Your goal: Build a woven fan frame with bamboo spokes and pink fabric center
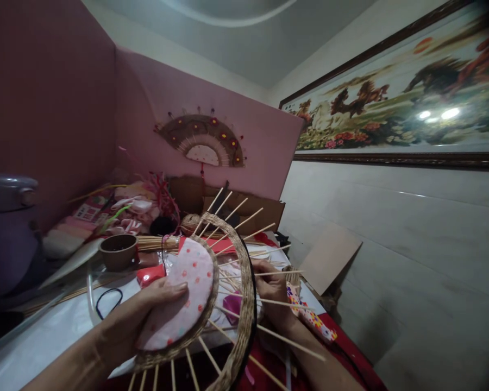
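A fan-shaped piece (248, 288) of thin wooden sticks and braided cord bands with a black outer edge is held up over the table. Its inner half-disc (187, 288) is white cloth with red dots. My left hand (134, 317) grips this half-disc, thumb on its front and the other fingers hidden behind. At the right, my right hand (273, 288) is closed by the outer band, among the protruding sticks; its fingertips are partly hidden behind the band, and what they pinch is not visible.
A brown bowl (118, 252), bundled sticks (157, 244), a red packet (150, 276) and piled fabric (134, 206) lie on the white-covered table (57, 326). A finished fan (204, 136) hangs on the pink panel. A purple container (8, 239) stands left.
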### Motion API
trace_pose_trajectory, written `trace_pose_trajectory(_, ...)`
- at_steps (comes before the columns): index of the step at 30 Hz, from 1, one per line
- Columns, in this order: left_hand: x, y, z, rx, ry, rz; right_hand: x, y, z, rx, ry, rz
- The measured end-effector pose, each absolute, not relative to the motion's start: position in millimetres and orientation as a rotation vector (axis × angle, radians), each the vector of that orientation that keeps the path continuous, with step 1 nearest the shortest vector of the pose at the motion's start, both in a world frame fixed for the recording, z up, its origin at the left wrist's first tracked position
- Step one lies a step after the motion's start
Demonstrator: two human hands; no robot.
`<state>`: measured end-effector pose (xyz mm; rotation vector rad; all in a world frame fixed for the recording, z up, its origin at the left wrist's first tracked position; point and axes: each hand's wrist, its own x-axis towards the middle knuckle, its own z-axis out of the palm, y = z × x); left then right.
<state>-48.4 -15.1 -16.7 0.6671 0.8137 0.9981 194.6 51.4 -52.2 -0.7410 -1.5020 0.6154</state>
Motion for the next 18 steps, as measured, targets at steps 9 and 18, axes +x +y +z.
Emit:
trace_pose_trajectory(9, -32, -18, -14, 0.470, 0.821, 1.081, 193, 45, -57, -0.817, -1.583, 0.370)
trace_pose_trajectory(18, -21, -3, 12, 0.520, 0.610, 1.370, 191, 44, -55, -0.795, -1.644, 0.517)
